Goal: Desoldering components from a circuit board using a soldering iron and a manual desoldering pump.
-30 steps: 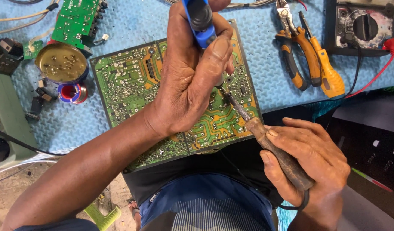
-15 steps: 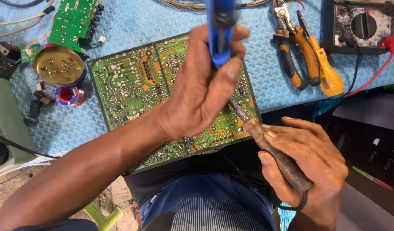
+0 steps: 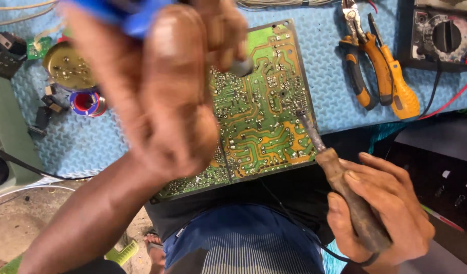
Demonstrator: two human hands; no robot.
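Green circuit board, solder side up, lying tilted on a blue textured mat, its near edge overhanging toward the person's lap. Soldering iron with a worn brown wooden handle, its metal tip resting on the board near the right edge. Right hand, fingers wrapped firmly round the handle of the iron, low at the right of the view. Left hand, raised close to the camera and blurred, clenched round a blue tool of which only the upper part shows; a grey nozzle-like end appears beside the fingers, above the board and apart from it. The hand covers the left part of the board.

Left of the board, on the mat: a round tin with a dull yellowish filling, a small spool with red and blue rims just beside it, and several dark small parts. Right of the board: pliers with orange-and-black grips and an orange-handled screwdriver, lying side by side. At the top right corner, a black multimeter with a round dial, a red lead running from it.
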